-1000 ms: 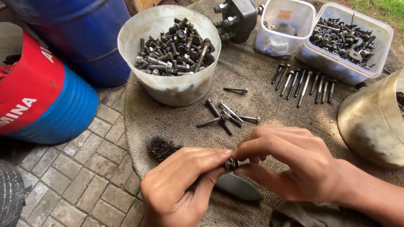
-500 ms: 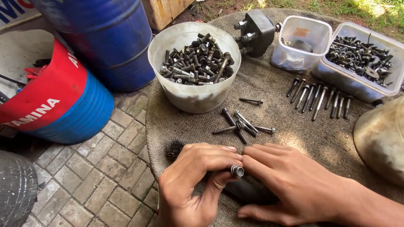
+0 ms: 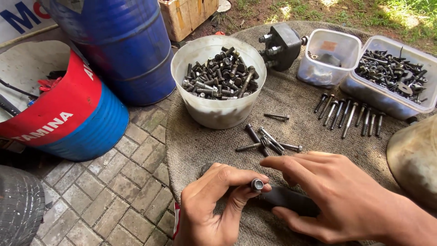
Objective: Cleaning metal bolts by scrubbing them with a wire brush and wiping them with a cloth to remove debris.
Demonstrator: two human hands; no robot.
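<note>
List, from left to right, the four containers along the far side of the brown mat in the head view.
White bucket heaped with bolts → black metal part → small clear tub, almost empty → larger clear tub of bolts.

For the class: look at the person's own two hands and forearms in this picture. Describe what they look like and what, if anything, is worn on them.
Both are bare. The left hand wears no glove, ring or watch that shows, and its wrist runs out of the picture. The right hand is also ungloved, with no ring showing; its forearm is uncovered to the picture's edge, with no sleeve in view. The fingers have short nails.
</note>
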